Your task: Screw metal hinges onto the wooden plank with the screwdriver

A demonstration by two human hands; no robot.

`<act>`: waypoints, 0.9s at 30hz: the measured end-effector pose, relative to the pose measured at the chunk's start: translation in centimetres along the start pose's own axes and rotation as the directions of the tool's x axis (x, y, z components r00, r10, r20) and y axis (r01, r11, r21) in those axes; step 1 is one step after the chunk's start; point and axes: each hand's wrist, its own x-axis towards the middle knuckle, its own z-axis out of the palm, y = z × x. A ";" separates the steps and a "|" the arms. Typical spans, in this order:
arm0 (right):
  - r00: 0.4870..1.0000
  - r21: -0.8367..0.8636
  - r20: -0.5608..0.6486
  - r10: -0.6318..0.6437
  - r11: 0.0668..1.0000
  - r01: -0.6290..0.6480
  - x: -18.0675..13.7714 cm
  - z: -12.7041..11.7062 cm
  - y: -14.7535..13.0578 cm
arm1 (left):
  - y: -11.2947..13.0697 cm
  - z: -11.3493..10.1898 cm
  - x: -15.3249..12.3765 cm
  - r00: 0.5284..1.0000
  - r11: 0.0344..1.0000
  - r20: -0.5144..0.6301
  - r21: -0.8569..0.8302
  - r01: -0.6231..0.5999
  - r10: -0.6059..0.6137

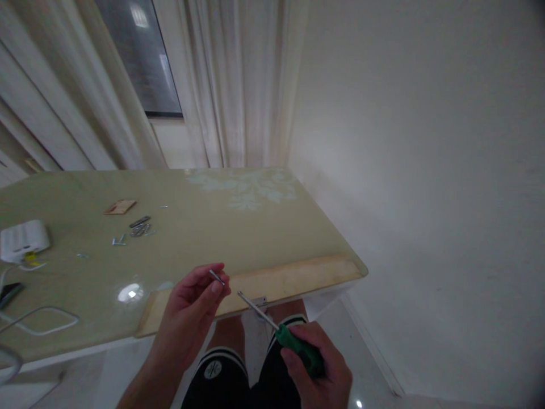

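Between the thumb and fingers of my left hand (193, 309) is a small metal screw (217, 277), held above the front edge of the table. My right hand (319, 363) is wrapped round the green handle of a screwdriver (298, 343). The screwdriver's tip points up and left, a short way from the screw and not touching it. Below both hands, a long pale wooden board (293, 279) lies along the table's front edge. A small metal bracket (259, 301) sits at the board's near edge, partly behind the screwdriver shaft.
On the green table (204, 227) lie metal hardware pieces (140, 227), loose screws (119, 240) and a small wooden piece (120, 207). A white power strip (24, 240) and a white cable (55, 321) are at the left. A wall (426, 170) borders the right side.
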 end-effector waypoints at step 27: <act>0.976 0.291 0.087 0.197 0.932 -0.214 -2.4 0.5 0.7 | -1.3 0.7 -2.9 0.969 0.993 0.231 -0.106 -0.060 0.083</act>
